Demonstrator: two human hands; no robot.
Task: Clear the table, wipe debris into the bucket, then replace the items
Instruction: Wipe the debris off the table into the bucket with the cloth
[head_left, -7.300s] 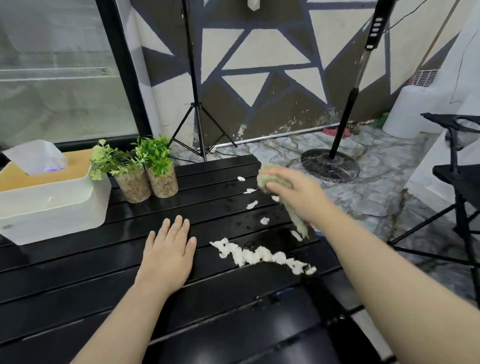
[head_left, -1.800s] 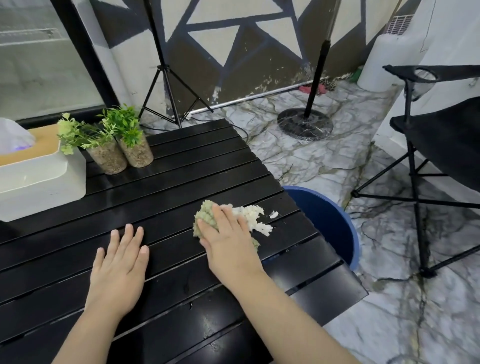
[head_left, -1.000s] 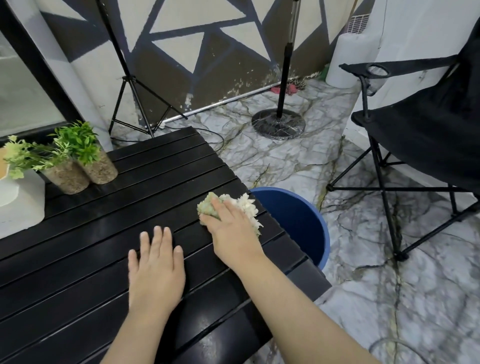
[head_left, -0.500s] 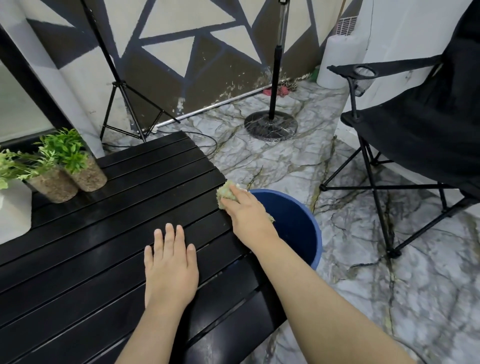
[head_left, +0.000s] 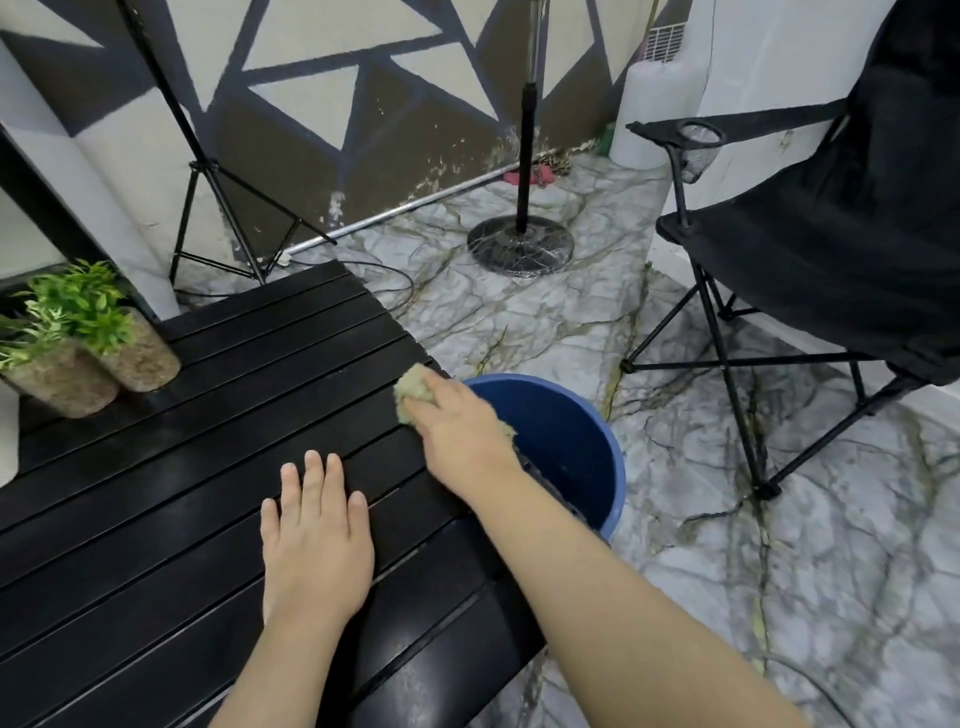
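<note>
The right hand (head_left: 462, 431) clutches the crumpled greenish cloth (head_left: 413, 392) at the black slatted table (head_left: 208, 467) edge; sweep toward three o'clock, over the round blue bucket (head_left: 597, 447). The left hand (head_left: 317, 540) lies spread flat.

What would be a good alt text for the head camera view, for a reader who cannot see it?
A person's right hand presses a crumpled green cloth at the edge of a black slatted table, beside a round blue bucket on the marble floor. The left hand lies flat on the table; two small potted plants stand at its far left.

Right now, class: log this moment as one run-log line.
right hand: holds cloth at table edge over bucket | left hand: flat on table | plants: on table
</note>
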